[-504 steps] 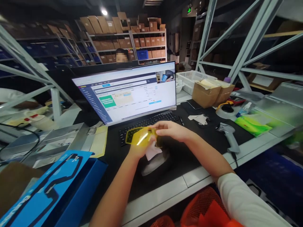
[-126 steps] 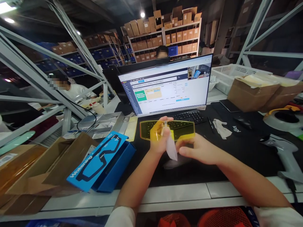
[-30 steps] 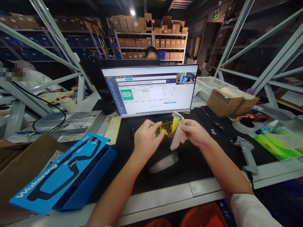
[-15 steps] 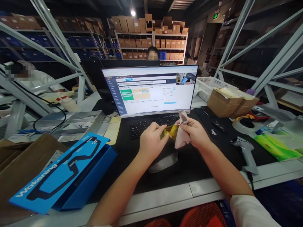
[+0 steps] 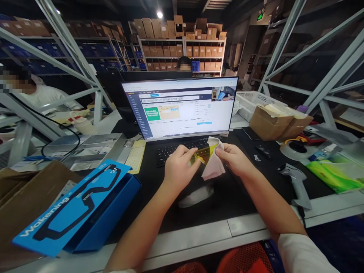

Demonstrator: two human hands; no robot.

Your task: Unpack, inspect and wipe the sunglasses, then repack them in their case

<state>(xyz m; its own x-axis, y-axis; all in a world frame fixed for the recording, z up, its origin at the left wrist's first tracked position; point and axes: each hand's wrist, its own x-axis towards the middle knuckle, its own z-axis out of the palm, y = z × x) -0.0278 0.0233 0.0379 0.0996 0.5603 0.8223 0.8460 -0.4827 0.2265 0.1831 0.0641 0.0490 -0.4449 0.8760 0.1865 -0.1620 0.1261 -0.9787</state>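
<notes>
My left hand [image 5: 182, 167] is closed on one side of a yellow see-through glasses lens [image 5: 203, 153], pinched between thumb and fingers. My right hand [image 5: 234, 157] grips a pale pinkish cloth [image 5: 213, 167], which is folded over the lens's right end. Both hands are just in front of the keyboard [image 5: 165, 154], above the black desk mat. A translucent pouch [image 5: 196, 196] lies on the mat below them. To the left, a blue box [image 5: 76, 208] printed "Wakening" leans at an angle, with a glasses outline on its lid.
A lit monitor [image 5: 182, 110] stands behind the keyboard. At right are a mouse [image 5: 262, 152], a barcode scanner [image 5: 295, 185], a tape roll [image 5: 294, 149], a green packet [image 5: 335, 174] and a cardboard box [image 5: 267, 123]. Metal trays [image 5: 93, 148] are at left. Two people sit beyond.
The cloth has slid left and down along the lens, and my right hand has shifted with it. My left hand has moved slightly left. The person at left has moved.
</notes>
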